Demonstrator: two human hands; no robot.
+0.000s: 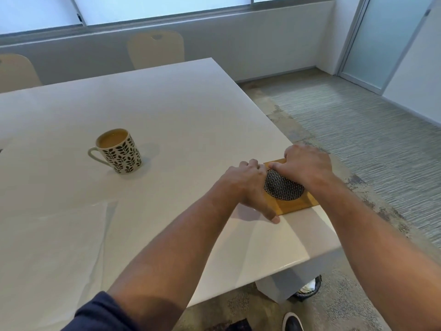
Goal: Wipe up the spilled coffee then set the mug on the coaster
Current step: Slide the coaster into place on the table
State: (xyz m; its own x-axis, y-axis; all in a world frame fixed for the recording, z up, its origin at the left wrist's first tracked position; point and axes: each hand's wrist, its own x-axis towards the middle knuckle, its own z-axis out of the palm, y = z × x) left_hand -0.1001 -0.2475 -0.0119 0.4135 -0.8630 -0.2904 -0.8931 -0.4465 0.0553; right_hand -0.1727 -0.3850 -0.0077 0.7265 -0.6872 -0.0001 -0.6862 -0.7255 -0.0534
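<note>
A white mug [120, 152] with a black leaf pattern stands upright on the white table [167, 111], left of centre, filled with milky coffee, its handle pointing left. A square wooden coaster [290, 199] with a black-and-white woven round inset lies near the table's right edge. My left hand [247, 187] grips the coaster's left side, thumb down at its near corner. My right hand [307, 163] holds its far side, fingers curled over the top edge. No spill or cloth shows on the table.
Two beige chairs [156, 51] stand behind the table's far side. The right table edge drops to grey carpet [358, 130]. A shoe [292, 322] and a dark bin with something white in it [309, 286] sit below the near corner.
</note>
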